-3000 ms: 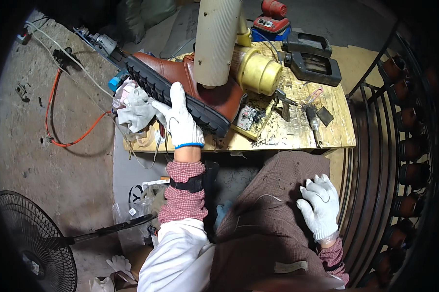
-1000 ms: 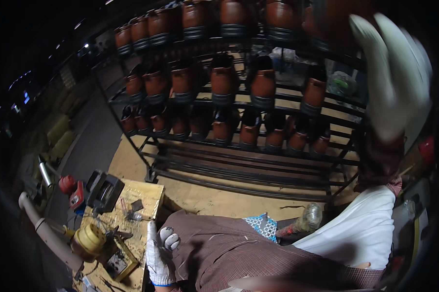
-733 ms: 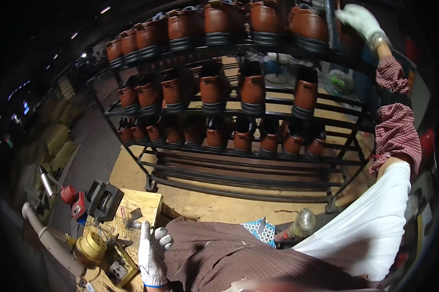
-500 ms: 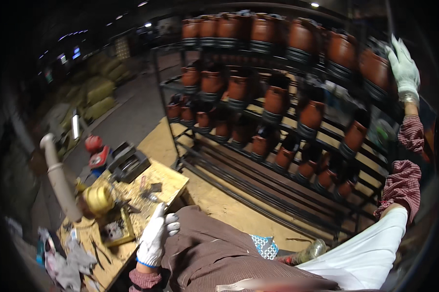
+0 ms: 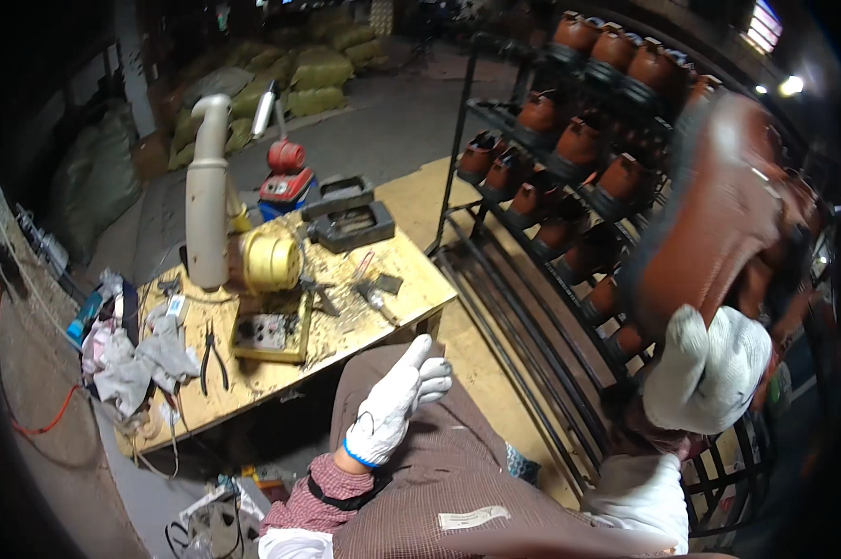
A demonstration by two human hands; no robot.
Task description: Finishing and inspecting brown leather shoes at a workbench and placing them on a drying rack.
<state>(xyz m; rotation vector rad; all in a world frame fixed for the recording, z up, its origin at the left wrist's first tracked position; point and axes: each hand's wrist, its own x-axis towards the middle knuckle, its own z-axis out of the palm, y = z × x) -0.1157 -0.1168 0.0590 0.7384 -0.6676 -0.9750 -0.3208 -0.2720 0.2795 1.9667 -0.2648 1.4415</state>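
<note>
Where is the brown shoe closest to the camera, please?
In the head view, the brown shoe is at right, in the right hand's grip, in front of the black rack.

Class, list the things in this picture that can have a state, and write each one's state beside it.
Right hand: closed on a brown shoe
Brown shoe: held raised
Left hand: empty, fingers partly bent
Pliers: lying on the bench, handles apart
Grey cloth: crumpled
Bench: littered with dark scraps
Shelved shoes: standing in rows
Yellow housing: on or off, cannot tell
</note>
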